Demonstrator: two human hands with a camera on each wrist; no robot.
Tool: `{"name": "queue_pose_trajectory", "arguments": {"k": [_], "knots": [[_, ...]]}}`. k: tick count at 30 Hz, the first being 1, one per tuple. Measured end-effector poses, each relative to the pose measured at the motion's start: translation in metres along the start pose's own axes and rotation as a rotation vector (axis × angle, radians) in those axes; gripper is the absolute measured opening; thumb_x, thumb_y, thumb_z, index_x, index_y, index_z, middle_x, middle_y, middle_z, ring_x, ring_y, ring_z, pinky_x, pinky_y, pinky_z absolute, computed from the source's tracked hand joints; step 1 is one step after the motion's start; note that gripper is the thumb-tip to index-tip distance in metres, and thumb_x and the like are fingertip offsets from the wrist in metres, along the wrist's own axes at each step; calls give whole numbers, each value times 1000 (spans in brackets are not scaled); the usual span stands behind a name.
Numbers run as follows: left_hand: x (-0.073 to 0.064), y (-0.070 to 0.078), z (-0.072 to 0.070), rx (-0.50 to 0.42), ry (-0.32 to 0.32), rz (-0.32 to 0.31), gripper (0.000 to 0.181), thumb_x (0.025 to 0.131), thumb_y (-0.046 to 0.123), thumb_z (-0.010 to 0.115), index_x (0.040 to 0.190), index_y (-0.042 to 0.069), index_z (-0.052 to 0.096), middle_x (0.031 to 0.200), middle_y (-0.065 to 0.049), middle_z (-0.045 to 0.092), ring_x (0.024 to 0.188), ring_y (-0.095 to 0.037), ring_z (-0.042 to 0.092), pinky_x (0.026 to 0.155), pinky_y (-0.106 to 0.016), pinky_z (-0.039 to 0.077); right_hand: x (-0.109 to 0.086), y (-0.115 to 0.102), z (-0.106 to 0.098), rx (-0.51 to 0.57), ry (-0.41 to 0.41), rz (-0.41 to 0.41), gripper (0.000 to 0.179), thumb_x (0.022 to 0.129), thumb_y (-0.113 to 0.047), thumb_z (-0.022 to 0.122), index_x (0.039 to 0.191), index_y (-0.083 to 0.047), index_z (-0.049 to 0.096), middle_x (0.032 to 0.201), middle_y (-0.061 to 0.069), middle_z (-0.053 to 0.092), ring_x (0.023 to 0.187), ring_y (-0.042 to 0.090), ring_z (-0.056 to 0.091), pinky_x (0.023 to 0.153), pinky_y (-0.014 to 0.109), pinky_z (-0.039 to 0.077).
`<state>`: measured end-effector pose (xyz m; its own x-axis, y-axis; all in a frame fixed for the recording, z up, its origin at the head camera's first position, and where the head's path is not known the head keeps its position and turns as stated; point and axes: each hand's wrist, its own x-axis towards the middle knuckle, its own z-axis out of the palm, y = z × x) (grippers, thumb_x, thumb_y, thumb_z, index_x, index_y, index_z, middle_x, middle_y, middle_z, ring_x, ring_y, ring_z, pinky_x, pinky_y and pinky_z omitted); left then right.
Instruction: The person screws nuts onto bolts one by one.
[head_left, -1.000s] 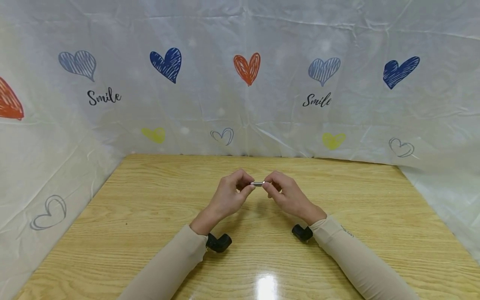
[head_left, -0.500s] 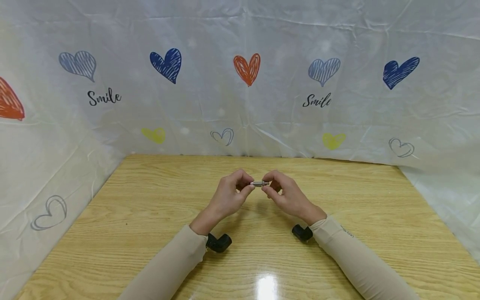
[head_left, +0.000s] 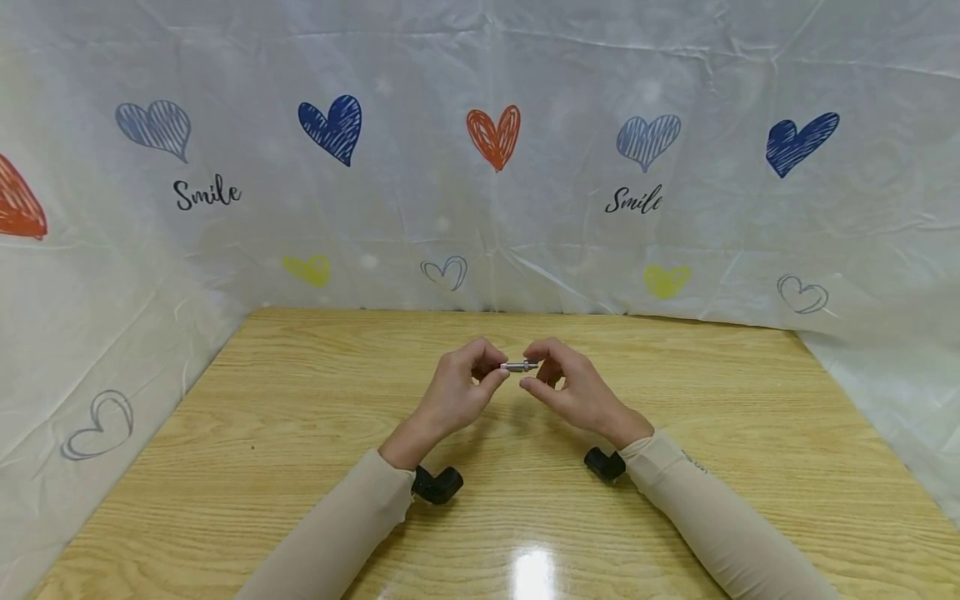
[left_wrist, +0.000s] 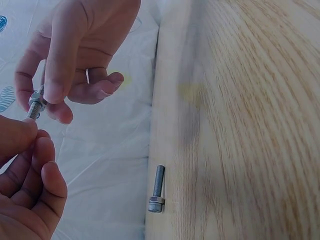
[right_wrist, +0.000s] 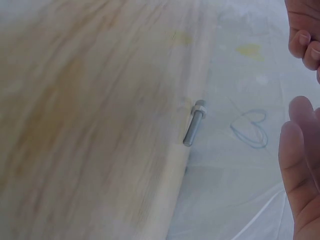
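In the head view my left hand [head_left: 459, 387] pinches one end of a small metal bolt [head_left: 515, 367], held level above the table. A hex nut [left_wrist: 37, 98] sits partway along the thread, as the left wrist view shows. Around the free end is my right hand [head_left: 576, 388], its thumb lowered away from the bolt and its index finger close above the nut. The bolt end inside the left fingertips is hidden.
Another bolt [left_wrist: 159, 181] with a nut by its head lies near an edge of the wooden table [head_left: 300, 400]. A white cloth [head_left: 420, 208] printed with hearts hangs behind the table. Black wrist camera mounts [head_left: 439, 486] sit beneath both wrists.
The right thumb and index finger have spread apart, so the nut and the bolt's free end now show between them. The left hand has kept its hold in the same place.
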<state>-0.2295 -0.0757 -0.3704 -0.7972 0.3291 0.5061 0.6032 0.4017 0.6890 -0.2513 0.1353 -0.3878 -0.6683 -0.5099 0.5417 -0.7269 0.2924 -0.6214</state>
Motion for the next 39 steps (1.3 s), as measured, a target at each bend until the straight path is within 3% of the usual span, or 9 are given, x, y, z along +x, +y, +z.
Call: {"name": "queue_pose_trajectory", "arguments": {"k": [8,12,15,20,31,34,39], "knots": [[0,1,1,5,-1,2,9,90,3,66,95,9,62,82,2,62,66,-9,56,61,-28,51,1,2,1,12,-11,-17,7,97,-13,57,104,-16,59,82,-4,57,61,8,55,55,31,47],[0,2,0,2,-4,-7,8,90,3,65,95,9,62,82,2,62,67,-9,57,62,-28,51,1,2,0,8,-46,-6,12,101,-15,49,101,-16,60,83,3,56,63,12,55,56,34,48],[0,2,0,-2,-2,-8,8,90,3,65,95,8,62,82,2,62,67,-9,57,62,-28,51,1,2,0,2,-46,5,11,100,-16,52,108,-14,59,87,5,59,65,13,57,58,33,49],[0,1,1,1,2,-1,8,90,3,65,95,9,62,83,2,62,66,-9,57,61,-27,50,0,2,1,-4,-14,-9,27,93,-15,63,118,-12,54,100,2,61,66,12,58,59,28,49],[0,0,2,4,4,-9,9,90,3,65,94,10,62,82,3,62,66,-8,56,61,-27,50,1,3,1,-10,-20,-36,6,98,-17,55,102,-16,59,82,-6,55,62,8,54,56,29,48],[0,0,2,1,1,-13,9,90,3,65,94,10,62,82,4,62,66,-8,56,60,-27,50,1,3,1,-13,-32,-27,10,101,-18,51,99,-15,60,81,-3,55,63,8,55,56,30,49],[0,0,2,1,-4,-13,8,91,4,65,94,10,61,83,3,63,67,-9,56,61,-28,50,0,2,1,-23,-13,0,19,95,-20,61,112,-12,57,95,-2,61,66,8,57,59,28,50]]}}
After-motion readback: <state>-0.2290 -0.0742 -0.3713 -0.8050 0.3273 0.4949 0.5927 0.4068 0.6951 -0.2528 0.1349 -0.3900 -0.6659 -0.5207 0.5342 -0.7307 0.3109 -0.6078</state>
